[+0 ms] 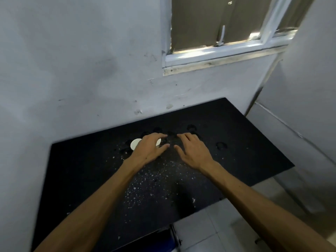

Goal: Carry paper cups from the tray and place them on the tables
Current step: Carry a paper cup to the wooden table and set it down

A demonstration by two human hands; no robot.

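A white paper cup [135,143] stands on the black table [236,142], near the wall. My left hand [149,149] reaches over the table just right of it. Its fingers and thumb curl around a second white paper cup [158,142], of which only a sliver shows between them. My right hand [192,151] hovers palm down beside the left hand, fingers spread, holding nothing. No tray is in view.
White specks and several round marks [221,145] dot the tabletop. A grey wall [81,70] runs right behind the table, with a window [218,51] above. Pale floor tiles [227,224] lie to the right, and a dark object [163,239] sits under the table's front edge.
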